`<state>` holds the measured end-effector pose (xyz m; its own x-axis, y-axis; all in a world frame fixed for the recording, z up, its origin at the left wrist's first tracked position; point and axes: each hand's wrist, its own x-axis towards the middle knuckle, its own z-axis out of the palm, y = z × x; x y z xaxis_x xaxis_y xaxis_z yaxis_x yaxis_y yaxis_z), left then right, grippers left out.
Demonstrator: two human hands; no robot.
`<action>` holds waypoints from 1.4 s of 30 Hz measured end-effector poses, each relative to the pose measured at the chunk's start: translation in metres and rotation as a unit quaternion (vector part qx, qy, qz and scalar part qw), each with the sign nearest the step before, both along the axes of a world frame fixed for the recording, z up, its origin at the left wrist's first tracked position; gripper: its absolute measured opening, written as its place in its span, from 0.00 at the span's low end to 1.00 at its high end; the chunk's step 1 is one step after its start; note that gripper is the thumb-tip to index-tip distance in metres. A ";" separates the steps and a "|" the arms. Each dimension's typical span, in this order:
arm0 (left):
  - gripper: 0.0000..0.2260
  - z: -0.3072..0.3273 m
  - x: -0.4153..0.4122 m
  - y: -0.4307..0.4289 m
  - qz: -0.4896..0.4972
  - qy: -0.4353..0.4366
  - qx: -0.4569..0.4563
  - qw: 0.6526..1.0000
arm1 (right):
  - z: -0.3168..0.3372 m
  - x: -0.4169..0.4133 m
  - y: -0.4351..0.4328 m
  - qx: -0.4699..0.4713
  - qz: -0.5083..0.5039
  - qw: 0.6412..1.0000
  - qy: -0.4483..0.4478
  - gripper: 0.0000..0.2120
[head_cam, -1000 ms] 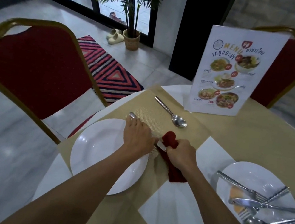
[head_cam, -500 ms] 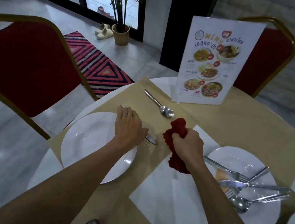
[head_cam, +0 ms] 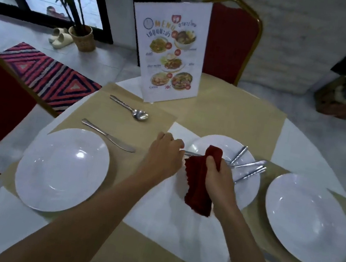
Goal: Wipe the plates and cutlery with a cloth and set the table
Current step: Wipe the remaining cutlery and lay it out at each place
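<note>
While cloth (head_cam: pixel 200 181) hangs, the plate (head_cam: pixel 246 192) holds cutlery (head_cam: pixel 251 164).

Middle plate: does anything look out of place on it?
Yes. Loose cutlery lies heaped across the middle plate, handles fanned toward its right rim, not laid beside it. The left hand pinches one piece; the right hand holds the red cloth.

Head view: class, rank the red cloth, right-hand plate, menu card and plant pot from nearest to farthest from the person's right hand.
1. The red cloth, gripped in the right hand.
2. The right-hand plate, just to its right.
3. The menu card, across the table.
4. The plant pot, on the floor, far left.
</note>
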<state>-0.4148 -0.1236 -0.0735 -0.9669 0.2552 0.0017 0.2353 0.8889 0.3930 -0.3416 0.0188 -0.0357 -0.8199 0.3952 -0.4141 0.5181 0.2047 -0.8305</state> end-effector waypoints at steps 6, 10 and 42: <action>0.12 -0.015 -0.006 0.056 -0.074 -0.012 -0.108 0.991 | 0.001 0.049 0.056 -0.104 -0.089 0.991 -0.007 0.08; 0.10 -0.018 -0.008 0.062 -0.060 0.021 -0.192 0.979 | 0.010 0.073 0.082 -0.138 -0.115 0.983 -0.022 0.09; 0.10 0.123 0.295 0.057 0.120 -0.163 0.141 0.969 | 0.074 0.161 0.026 -0.309 -0.096 0.946 -0.024 0.07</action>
<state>-0.1202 -0.0669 0.0497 -0.9592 0.0568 -0.2770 -0.1422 0.7498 0.6462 -0.1802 0.0453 0.0384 -0.7324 0.2044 -0.6495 0.5368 -0.4136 -0.7354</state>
